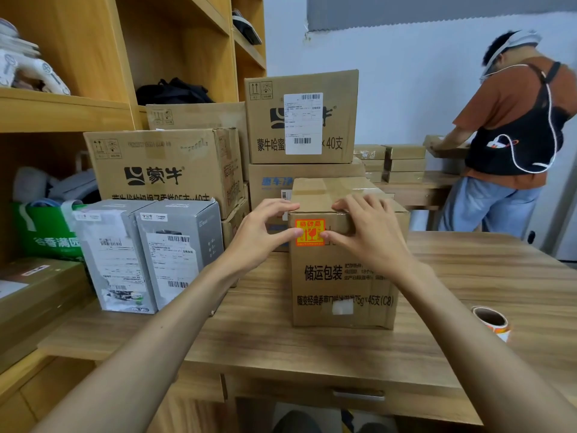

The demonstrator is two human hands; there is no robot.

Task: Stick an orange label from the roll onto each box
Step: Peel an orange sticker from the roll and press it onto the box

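My left hand (pixel 259 235) and right hand (pixel 371 232) grip the sealed cardboard box (pixel 343 276), contents unseen. Fingers curl over its top edge, thumbs pressing the orange label (pixel 310 232) between them. The label roll (pixel 490 320) lies well to their right.

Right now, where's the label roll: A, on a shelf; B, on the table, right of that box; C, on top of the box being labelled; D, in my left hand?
B: the label roll lies on the table, to the right of the box.
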